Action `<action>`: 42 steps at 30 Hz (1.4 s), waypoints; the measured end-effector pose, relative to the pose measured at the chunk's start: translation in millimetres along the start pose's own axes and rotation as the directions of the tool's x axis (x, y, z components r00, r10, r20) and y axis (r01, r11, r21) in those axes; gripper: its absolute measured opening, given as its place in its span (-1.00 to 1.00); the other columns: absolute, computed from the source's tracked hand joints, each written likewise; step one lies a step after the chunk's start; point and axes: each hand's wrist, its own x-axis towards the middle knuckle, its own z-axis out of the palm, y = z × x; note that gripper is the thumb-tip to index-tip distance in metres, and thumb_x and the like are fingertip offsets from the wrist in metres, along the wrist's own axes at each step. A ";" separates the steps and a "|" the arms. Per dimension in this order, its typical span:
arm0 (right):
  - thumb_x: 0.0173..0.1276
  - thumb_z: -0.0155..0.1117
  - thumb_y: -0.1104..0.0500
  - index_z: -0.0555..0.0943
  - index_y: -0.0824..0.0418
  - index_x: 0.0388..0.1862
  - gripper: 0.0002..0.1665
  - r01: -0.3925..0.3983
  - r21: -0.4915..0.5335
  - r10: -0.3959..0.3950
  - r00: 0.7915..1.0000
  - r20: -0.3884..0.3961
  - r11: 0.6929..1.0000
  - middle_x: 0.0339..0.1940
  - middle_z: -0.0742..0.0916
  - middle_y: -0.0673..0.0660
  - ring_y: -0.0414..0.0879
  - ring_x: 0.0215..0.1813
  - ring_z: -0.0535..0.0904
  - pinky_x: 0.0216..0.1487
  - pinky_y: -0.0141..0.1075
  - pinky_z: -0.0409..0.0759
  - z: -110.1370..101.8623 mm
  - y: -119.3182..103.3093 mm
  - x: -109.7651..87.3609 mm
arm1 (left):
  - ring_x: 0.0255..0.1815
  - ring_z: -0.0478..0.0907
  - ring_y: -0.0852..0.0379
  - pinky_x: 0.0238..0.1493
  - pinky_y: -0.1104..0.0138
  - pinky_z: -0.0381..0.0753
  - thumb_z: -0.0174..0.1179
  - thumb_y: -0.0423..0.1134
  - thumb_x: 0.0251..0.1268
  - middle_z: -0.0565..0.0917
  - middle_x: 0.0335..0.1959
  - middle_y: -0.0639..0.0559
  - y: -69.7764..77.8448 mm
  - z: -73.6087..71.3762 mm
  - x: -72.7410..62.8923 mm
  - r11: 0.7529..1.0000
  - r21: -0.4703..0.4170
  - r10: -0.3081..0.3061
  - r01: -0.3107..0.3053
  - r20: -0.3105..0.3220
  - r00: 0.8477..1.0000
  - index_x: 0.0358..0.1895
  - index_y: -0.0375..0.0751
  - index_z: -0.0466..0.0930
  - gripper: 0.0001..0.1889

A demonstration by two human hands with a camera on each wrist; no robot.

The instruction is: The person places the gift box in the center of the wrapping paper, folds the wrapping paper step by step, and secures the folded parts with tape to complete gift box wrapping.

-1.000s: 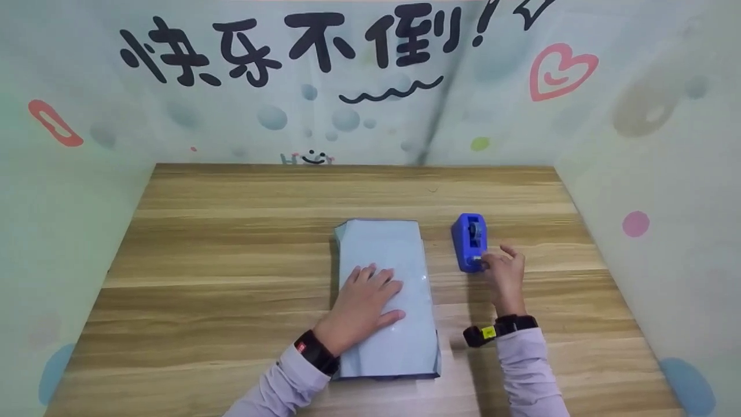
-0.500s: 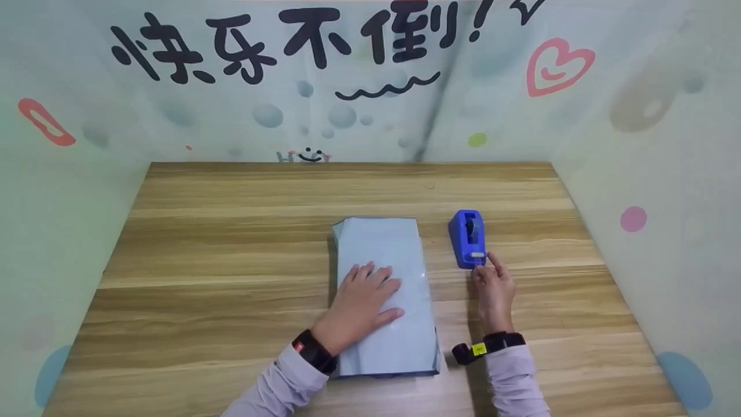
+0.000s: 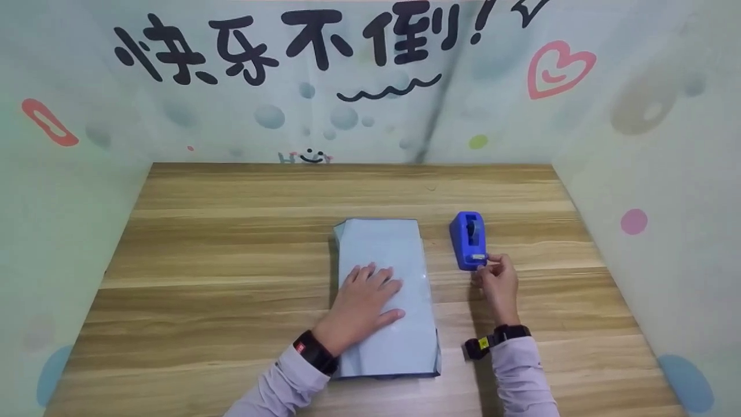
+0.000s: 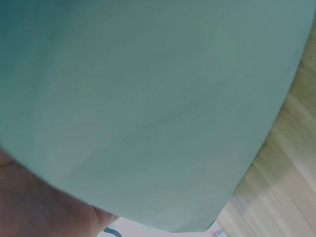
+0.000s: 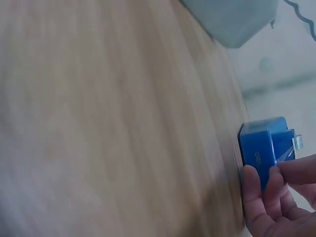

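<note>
A long flat box wrapped in light blue paper (image 3: 382, 243) lies on the wooden table. My left hand (image 3: 362, 307) rests flat on top of it with fingers spread. In the left wrist view, the paper surface (image 4: 158, 98) covers most of the frame, with part of that hand (image 4: 44, 205) at the lower left. To the box's right stands a blue tape dispenser (image 3: 461, 240). My right hand (image 3: 501, 284) grips its front end with curled fingers. The right wrist view has the fingers (image 5: 253, 190) against the dispenser's front face, and a clear tape end (image 5: 299, 142) by the toothed cutter.
The wooden table (image 3: 231, 249) ends at a back wall (image 3: 220, 121) printed with large dark characters and bubbles. Side walls (image 3: 648, 174) close in left and right. A dark camera band (image 3: 506, 334) sits on the right wrist, another (image 3: 315, 352) on the left.
My right hand first shifts down and left from the cutter to the dispenser's front, then slightly back to the right, fingers more curled. The left hand stays on the box.
</note>
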 end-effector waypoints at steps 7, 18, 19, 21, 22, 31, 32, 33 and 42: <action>0.22 0.09 0.44 0.53 0.36 -0.04 -0.70 0.287 -0.461 -0.295 0.954 0.055 0.840 -0.48 0.63 0.29 -0.06 -0.48 0.46 -0.45 -0.35 0.38 -12.7 -1.5 1.2 | 0.35 0.26 -0.14 0.34 -0.05 0.21 -0.02 0.21 0.28 0.42 0.28 -0.01 -0.5 -0.9 0.0 1.000 -0.005 -0.005 0.005 -0.013 1.000 0.24 0.04 0.41 -0.46; 0.23 0.16 0.38 0.25 0.41 0.30 -0.35 0.203 -0.278 -0.135 0.960 0.245 0.939 -0.42 0.65 0.15 -0.26 -0.42 0.50 -0.34 -0.42 0.48 -16.5 -19.8 -18.4 | 0.38 0.21 -0.13 0.35 -0.07 0.16 -0.08 0.24 0.30 0.36 0.32 0.00 -2.3 2.6 -1.5 1.000 -0.010 -0.011 0.012 0.027 1.000 0.28 0.08 0.35 -0.43; 0.24 0.15 0.40 0.22 0.38 0.32 -0.34 0.203 -0.196 -0.137 0.943 0.303 0.959 -0.42 0.65 0.12 -0.26 -0.40 0.52 -0.31 -0.41 0.51 -14.5 -24.1 -21.7 | 0.38 0.20 -0.13 0.34 -0.07 0.17 -0.08 0.24 0.30 0.36 0.33 0.00 -3.0 3.3 -1.4 1.000 -0.014 -0.012 0.012 0.025 1.000 0.28 0.08 0.35 -0.43; 0.25 0.12 0.44 0.16 0.34 0.37 -0.30 0.210 -0.041 -0.171 0.881 0.442 0.977 -0.41 0.63 0.09 -0.23 -0.34 0.56 -0.26 -0.37 0.56 -9.4 -33.8 -27.7 | 0.38 0.19 -0.13 0.33 -0.07 0.17 -0.09 0.25 0.30 0.35 0.33 -0.01 -4.3 3.9 -1.4 1.000 -0.024 -0.016 0.017 0.028 0.999 0.29 0.09 0.34 -0.43; 0.26 0.10 0.44 0.13 0.34 0.38 -0.29 0.225 0.010 -0.199 0.837 0.510 0.974 -0.40 0.63 0.08 -0.21 -0.32 0.57 -0.25 -0.35 0.57 -6.6 -38.9 -30.2 | 0.38 0.19 -0.13 0.32 -0.07 0.18 -0.09 0.25 0.30 0.35 0.33 -0.01 -4.9 4.2 -1.2 1.000 -0.026 -0.016 0.016 0.027 1.000 0.29 0.09 0.34 -0.43; 0.30 0.06 0.41 0.13 0.40 0.34 -0.35 0.354 0.031 -0.262 0.628 0.733 0.935 -0.40 0.60 0.21 -0.13 -0.35 0.55 -0.28 -0.42 0.52 18.2 -62.1 -27.4 | 0.40 0.13 -0.13 0.33 -0.06 0.14 -0.10 0.26 0.30 0.30 0.36 0.01 -5.3 3.3 1.7 0.997 -0.074 -0.005 0.008 0.038 0.999 0.30 0.10 0.33 -0.42; 0.30 0.05 0.41 0.14 0.40 0.34 -0.36 0.355 0.020 -0.256 0.632 0.732 0.935 -0.40 0.60 0.24 -0.14 -0.36 0.54 -0.29 -0.42 0.51 19.9 -61.7 -26.3 | 0.40 0.13 -0.13 0.33 -0.06 0.14 -0.10 0.25 0.30 0.30 0.36 0.01 -5.4 3.9 1.6 0.997 -0.080 -0.002 0.005 0.034 0.999 0.30 0.10 0.33 -0.43; 0.30 0.05 0.41 0.15 0.40 0.34 -0.37 0.355 0.011 -0.250 0.635 0.730 0.935 -0.40 0.60 0.27 -0.13 -0.36 0.54 -0.29 -0.42 0.50 21.4 -61.2 -25.6 | 0.40 0.12 -0.13 0.32 -0.06 0.14 -0.10 0.25 0.30 0.30 0.36 0.02 -5.7 4.9 1.4 0.996 -0.085 0.000 0.003 0.033 0.999 0.30 0.10 0.33 -0.43; 0.29 0.10 0.37 0.26 0.38 0.27 -0.44 0.367 -0.021 -0.249 0.671 0.698 0.930 -0.49 0.57 0.23 -0.13 -0.44 0.49 -0.43 -0.43 0.43 28.0 -59.7 -28.6 | 0.43 0.06 -0.12 0.34 -0.07 0.11 -0.16 0.27 0.33 0.24 0.40 0.04 -9.1 10.1 -0.5 0.995 -0.095 -0.012 0.017 0.053 0.999 0.34 0.13 0.28 -0.42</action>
